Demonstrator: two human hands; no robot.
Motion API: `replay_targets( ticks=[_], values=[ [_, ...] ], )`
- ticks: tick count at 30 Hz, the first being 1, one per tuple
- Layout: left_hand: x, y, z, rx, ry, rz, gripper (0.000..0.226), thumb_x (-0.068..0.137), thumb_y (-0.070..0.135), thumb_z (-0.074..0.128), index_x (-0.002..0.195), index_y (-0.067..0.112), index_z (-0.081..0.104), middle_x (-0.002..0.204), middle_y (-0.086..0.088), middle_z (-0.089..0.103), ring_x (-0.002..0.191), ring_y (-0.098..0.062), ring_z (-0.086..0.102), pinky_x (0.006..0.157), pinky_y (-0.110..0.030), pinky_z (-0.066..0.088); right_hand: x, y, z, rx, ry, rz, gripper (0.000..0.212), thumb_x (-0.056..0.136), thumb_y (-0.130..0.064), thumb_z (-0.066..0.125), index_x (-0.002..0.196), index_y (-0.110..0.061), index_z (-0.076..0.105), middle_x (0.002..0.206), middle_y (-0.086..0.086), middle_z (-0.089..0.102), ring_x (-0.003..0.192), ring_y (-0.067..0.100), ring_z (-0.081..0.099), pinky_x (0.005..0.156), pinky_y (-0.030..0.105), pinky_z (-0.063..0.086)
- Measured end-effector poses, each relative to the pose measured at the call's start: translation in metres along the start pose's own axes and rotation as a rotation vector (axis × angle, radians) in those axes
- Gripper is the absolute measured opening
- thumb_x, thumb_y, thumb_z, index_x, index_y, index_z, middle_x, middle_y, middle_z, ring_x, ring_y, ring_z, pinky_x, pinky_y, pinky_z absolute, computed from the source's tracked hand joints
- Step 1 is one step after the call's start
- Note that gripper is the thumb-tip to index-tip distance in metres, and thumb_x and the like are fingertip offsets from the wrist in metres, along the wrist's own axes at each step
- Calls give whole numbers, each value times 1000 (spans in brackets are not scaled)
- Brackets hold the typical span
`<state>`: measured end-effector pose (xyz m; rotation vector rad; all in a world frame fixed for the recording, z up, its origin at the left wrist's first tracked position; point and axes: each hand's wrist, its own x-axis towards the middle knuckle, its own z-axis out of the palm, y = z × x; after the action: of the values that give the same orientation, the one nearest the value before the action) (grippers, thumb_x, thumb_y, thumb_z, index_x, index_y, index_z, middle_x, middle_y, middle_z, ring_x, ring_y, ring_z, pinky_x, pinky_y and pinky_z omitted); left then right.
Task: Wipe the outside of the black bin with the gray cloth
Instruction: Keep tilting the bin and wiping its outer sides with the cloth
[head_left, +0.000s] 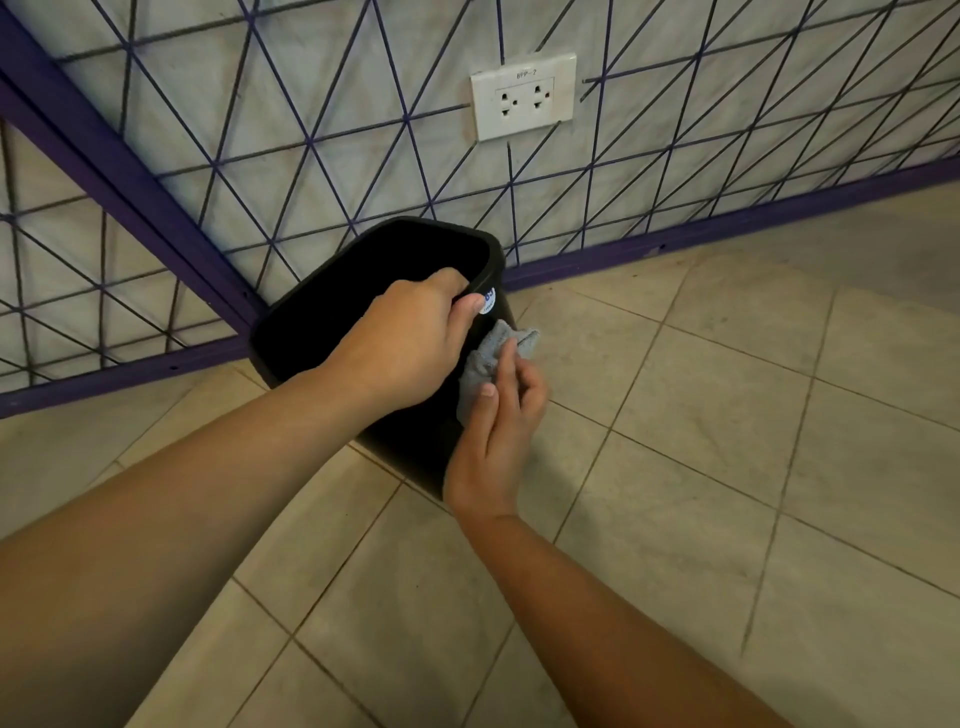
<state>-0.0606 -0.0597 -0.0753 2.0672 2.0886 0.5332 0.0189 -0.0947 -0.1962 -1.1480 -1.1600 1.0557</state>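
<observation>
The black plastic bin (332, 322) is standing on the beige tiled floor (701, 441) in the far corner, close to the purple-lined wall, with a small round white-and-blue sticker (487, 301) just under its rim. The left hand (410, 348) is gripping the bin's right rim, fingers curled inside and thumb outside. The right hand (498, 415) is pinching the crumpled gray cloth (493, 358) in a clamped grip, pressing it against the bin's right outer side, below the sticker.

Two bare forearms reach in from the frame's lower edge, sleeveless to the elbow; the left hand (402, 343) and right hand (498, 436) wear no gloves, rings or watch.
</observation>
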Motion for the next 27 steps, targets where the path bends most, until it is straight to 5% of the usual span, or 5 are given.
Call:
replay_targets(
  ticks=[6, 12, 15, 23, 27],
  values=[
    [9, -6, -10, -47, 40, -38, 26, 102, 35, 45, 95, 17, 63, 65, 3, 59, 61, -8, 56, 51, -17, 37, 11, 15, -11, -207, 3, -140, 43, 97, -36, 58, 140, -32, 55, 157, 6, 22, 135, 18, 32, 115, 42, 37],
    [17, -4, -15, -102, 93, -77, 28, 103, 34, 44, 103, 15, 65, 74, 1, 63, 68, -9, 58, 59, -9, 39, 27, 14, -2, -384, -89, -421, 50, 107, -35, 27, 156, -24, 25, 165, -6, 21, 156, 20, 11, 125, 26, 7],
    [15, -3, -14, -114, 90, -77, 29, 103, 35, 43, 102, 15, 65, 74, 2, 62, 69, -8, 57, 58, -11, 39, 30, 25, -11, -341, -151, -361, 52, 106, -42, 21, 156, -27, 27, 162, -19, 18, 157, 11, 7, 126, 24, 5],
    [11, -5, -14, -141, 64, -90, 30, 103, 36, 43, 99, 15, 65, 64, 1, 54, 60, -14, 53, 51, -15, 38, 46, 78, -42, -329, -14, 109, 51, 109, -35, 22, 152, -13, 37, 152, 8, 44, 143, 20, 35, 117, 29, 26],
    [11, -2, -14, -151, 44, -92, 29, 103, 36, 43, 102, 17, 65, 71, -3, 61, 69, -19, 60, 52, -20, 40, 42, 84, -40, -228, 50, 294, 37, 107, -38, 22, 118, -17, 50, 106, -5, 54, 109, 20, 55, 89, 27, 46]
  ],
)
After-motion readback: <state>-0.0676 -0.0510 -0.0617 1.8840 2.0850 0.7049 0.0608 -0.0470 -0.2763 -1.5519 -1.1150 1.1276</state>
